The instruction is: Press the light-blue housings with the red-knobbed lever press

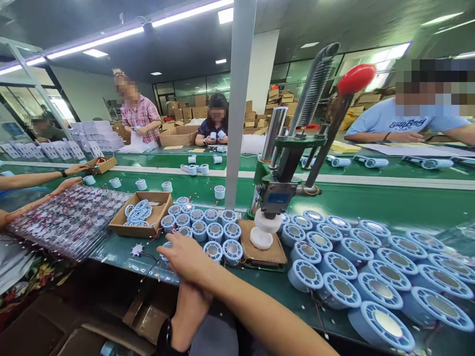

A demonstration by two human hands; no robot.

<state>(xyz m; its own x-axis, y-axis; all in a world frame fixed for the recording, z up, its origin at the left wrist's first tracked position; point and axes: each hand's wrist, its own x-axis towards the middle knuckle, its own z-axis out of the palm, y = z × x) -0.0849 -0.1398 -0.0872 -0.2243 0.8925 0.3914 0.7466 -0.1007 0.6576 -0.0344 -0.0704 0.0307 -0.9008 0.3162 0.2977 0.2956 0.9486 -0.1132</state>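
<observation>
My right hand (183,254) reaches in from the lower right, its fingers around a light blue round housing (166,245) near the table's front edge. Most of that housing is hidden by the hand. Below it, my left hand (193,296), with a black band at the wrist, crosses under my right wrist; its fingers are hidden. Several blue housings (215,231) stand in rows just beyond my right hand. A white star-shaped part with wires (137,249) lies left of my right hand. To the right is a hand press (278,195) above a white round holder (261,238).
Many blue housings with metal discs (341,264) fill the right side. A cardboard box of blue rings (141,212) and stacked clear trays of wired parts (70,217) stand left. A person's hands (72,178) are at far left. A grey post (239,99) rises centrally; people sit and stand beyond the green conveyor (371,195).
</observation>
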